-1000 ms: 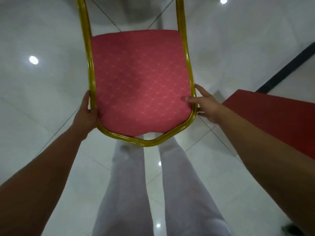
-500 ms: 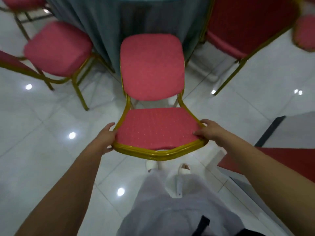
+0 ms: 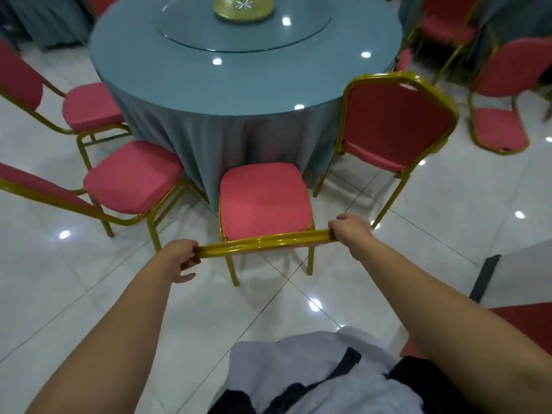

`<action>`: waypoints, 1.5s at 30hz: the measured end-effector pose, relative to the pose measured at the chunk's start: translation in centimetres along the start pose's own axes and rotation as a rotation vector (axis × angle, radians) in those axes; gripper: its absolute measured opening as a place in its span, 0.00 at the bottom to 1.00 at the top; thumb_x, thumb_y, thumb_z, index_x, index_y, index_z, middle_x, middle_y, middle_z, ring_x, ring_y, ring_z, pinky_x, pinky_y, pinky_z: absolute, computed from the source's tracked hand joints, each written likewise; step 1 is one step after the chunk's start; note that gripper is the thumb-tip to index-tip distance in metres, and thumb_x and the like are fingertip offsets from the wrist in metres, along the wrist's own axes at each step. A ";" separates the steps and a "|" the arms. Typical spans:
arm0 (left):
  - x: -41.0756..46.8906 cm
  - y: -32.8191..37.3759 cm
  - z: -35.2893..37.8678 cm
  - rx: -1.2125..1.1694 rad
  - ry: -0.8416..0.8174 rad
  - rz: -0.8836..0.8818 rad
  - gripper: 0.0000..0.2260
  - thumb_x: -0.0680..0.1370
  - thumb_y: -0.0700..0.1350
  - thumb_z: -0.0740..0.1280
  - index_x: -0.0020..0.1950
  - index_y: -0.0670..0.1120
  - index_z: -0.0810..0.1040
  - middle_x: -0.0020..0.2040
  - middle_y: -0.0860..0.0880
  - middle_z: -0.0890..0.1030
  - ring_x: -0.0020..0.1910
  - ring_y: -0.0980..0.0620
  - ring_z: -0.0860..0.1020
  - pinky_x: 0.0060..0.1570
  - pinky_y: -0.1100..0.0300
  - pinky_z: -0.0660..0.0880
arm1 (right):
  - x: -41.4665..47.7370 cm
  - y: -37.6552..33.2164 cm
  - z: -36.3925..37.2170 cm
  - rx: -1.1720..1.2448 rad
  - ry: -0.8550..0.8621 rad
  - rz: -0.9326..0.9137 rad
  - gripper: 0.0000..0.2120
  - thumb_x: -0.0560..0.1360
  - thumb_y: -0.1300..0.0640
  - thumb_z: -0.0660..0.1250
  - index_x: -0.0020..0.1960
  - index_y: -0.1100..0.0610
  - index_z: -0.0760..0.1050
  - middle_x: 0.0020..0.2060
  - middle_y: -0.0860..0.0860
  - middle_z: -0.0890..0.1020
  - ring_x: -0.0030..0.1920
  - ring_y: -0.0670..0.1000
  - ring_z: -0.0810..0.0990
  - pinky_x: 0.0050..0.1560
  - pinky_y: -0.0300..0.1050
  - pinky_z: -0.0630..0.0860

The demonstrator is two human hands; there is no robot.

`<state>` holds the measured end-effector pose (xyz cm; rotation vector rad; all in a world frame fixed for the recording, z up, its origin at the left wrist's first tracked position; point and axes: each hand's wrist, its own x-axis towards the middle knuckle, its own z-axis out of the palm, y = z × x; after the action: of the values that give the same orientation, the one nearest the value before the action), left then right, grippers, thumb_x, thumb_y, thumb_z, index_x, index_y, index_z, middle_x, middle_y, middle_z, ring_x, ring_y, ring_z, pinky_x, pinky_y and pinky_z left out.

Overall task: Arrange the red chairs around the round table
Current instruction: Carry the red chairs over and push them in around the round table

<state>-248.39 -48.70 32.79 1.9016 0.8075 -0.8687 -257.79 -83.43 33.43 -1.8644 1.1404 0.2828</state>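
A red chair [image 3: 263, 198] with a gold frame stands on the floor in front of me, its seat pointing at the round table [image 3: 239, 85] with the blue-grey cloth. My left hand [image 3: 180, 259] grips the left end of the chair's top back rail. My right hand [image 3: 349, 231] grips the right end of the same rail. Two more red chairs [image 3: 131, 177] [image 3: 89, 106] stand at the table's left side, and another red chair [image 3: 394, 124] at its right, its back towards me.
A glass turntable [image 3: 239, 28] with a gold disc lies on the table. Further red chairs [image 3: 504, 94] stand at the far right by another clothed table. A red carpet edge [image 3: 525, 321] lies at the lower right. White glossy tiles cover the floor.
The chair was tilted up towards me, held by the sides of its back; now it stands upright on the floor near the table, and both hands hold its top rail.
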 end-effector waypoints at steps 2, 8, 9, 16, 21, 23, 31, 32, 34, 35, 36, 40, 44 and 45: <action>-0.7 2.1 -0.1 0.084 0.000 0.024 0.11 0.80 0.50 0.62 0.51 0.43 0.74 0.47 0.43 0.77 0.46 0.46 0.77 0.55 0.40 0.72 | 0.3 -1.1 -0.2 -0.004 -0.018 -0.030 0.17 0.74 0.45 0.63 0.59 0.51 0.78 0.60 0.57 0.76 0.58 0.59 0.76 0.59 0.56 0.77; -3.3 10.3 4.6 0.352 0.130 0.522 0.25 0.77 0.52 0.67 0.74 0.50 0.70 0.70 0.44 0.73 0.65 0.43 0.72 0.64 0.49 0.70 | 1.3 -2.2 -3.9 0.194 -0.094 -0.134 0.29 0.76 0.44 0.66 0.74 0.50 0.67 0.72 0.52 0.70 0.70 0.57 0.69 0.68 0.57 0.70; -3.9 11.6 6.3 0.369 0.139 0.600 0.25 0.76 0.53 0.68 0.74 0.52 0.70 0.70 0.45 0.73 0.67 0.43 0.72 0.66 0.47 0.70 | 1.9 -1.8 -5.0 0.232 -0.094 -0.148 0.29 0.77 0.44 0.66 0.75 0.49 0.66 0.73 0.52 0.69 0.71 0.57 0.69 0.67 0.54 0.69; -11.8 19.5 26.3 0.303 -0.196 0.862 0.22 0.76 0.51 0.71 0.69 0.60 0.74 0.64 0.56 0.75 0.54 0.58 0.77 0.45 0.59 0.76 | 9.2 1.2 -18.5 0.437 0.018 -0.130 0.24 0.79 0.49 0.66 0.74 0.50 0.69 0.73 0.52 0.69 0.72 0.56 0.68 0.64 0.51 0.67; -14.6 21.9 38.7 0.324 -0.428 0.796 0.23 0.77 0.52 0.69 0.71 0.63 0.70 0.64 0.57 0.72 0.51 0.67 0.74 0.45 0.68 0.74 | 15.4 2.5 -27.7 0.519 0.130 -0.153 0.23 0.78 0.49 0.67 0.72 0.48 0.71 0.72 0.51 0.71 0.63 0.52 0.72 0.48 0.42 0.71; -15.5 23.4 43.3 0.363 -0.462 0.774 0.23 0.78 0.51 0.68 0.72 0.62 0.70 0.72 0.53 0.68 0.63 0.57 0.70 0.55 0.59 0.70 | 18.0 3.9 -30.9 0.530 0.150 -0.139 0.22 0.77 0.48 0.67 0.71 0.47 0.71 0.71 0.50 0.72 0.65 0.51 0.71 0.55 0.45 0.68; -16.5 27.3 56.3 0.450 -0.654 0.738 0.19 0.78 0.52 0.69 0.66 0.67 0.72 0.72 0.54 0.69 0.69 0.52 0.68 0.58 0.56 0.68 | 23.9 8.4 -39.7 0.641 0.269 -0.008 0.23 0.77 0.48 0.68 0.71 0.49 0.71 0.71 0.52 0.71 0.69 0.52 0.70 0.58 0.46 0.67; -16.1 28.3 57.6 0.456 -0.673 0.737 0.18 0.78 0.51 0.69 0.66 0.66 0.73 0.72 0.53 0.69 0.69 0.51 0.68 0.58 0.56 0.68 | 24.3 8.8 -40.2 0.656 0.286 0.003 0.23 0.77 0.48 0.68 0.71 0.48 0.72 0.71 0.51 0.71 0.70 0.51 0.69 0.58 0.46 0.66; -15.2 30.4 60.0 0.471 -0.701 0.722 0.18 0.78 0.49 0.70 0.66 0.63 0.74 0.71 0.51 0.71 0.68 0.52 0.70 0.57 0.57 0.68 | 25.0 9.8 -40.7 0.675 0.310 0.051 0.23 0.76 0.47 0.68 0.71 0.46 0.72 0.72 0.51 0.70 0.71 0.50 0.69 0.59 0.46 0.66; -14.9 31.6 61.0 0.473 -0.721 0.713 0.18 0.78 0.49 0.70 0.65 0.62 0.74 0.70 0.50 0.71 0.66 0.52 0.71 0.56 0.58 0.68 | 25.2 10.0 -40.8 0.683 0.315 0.075 0.23 0.76 0.47 0.69 0.70 0.46 0.72 0.72 0.51 0.70 0.71 0.50 0.68 0.59 0.46 0.65; -14.7 32.9 62.0 0.473 -0.745 0.708 0.17 0.77 0.48 0.70 0.65 0.62 0.74 0.69 0.50 0.72 0.63 0.54 0.72 0.55 0.59 0.68 | 25.5 10.1 -41.0 0.692 0.322 0.098 0.23 0.76 0.47 0.69 0.70 0.45 0.72 0.72 0.50 0.70 0.71 0.50 0.68 0.59 0.46 0.65; -14.7 39.1 66.5 0.493 -0.835 0.716 0.18 0.77 0.48 0.70 0.65 0.59 0.75 0.67 0.49 0.73 0.59 0.54 0.74 0.54 0.59 0.67 | 27.5 8.4 -43.0 0.680 0.377 0.130 0.24 0.75 0.46 0.70 0.70 0.45 0.72 0.71 0.49 0.71 0.66 0.46 0.69 0.58 0.45 0.65; -15.5 44.9 70.9 0.544 -0.898 0.743 0.19 0.78 0.48 0.69 0.69 0.57 0.74 0.67 0.48 0.74 0.63 0.51 0.74 0.55 0.58 0.68 | 29.8 5.4 -46.2 0.689 0.418 0.109 0.24 0.73 0.44 0.70 0.69 0.42 0.72 0.70 0.48 0.71 0.63 0.44 0.69 0.59 0.45 0.66; -15.7 45.9 71.9 0.554 -0.913 0.749 0.19 0.78 0.48 0.68 0.69 0.57 0.73 0.67 0.48 0.74 0.63 0.51 0.74 0.55 0.58 0.68 | 30.3 4.9 -46.9 0.707 0.432 0.102 0.24 0.73 0.44 0.70 0.68 0.41 0.73 0.71 0.48 0.71 0.63 0.43 0.70 0.59 0.45 0.66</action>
<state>-238.29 -134.70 38.54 1.7238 -0.7131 -1.3452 -256.56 -139.15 39.21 -1.2583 1.3929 -0.4458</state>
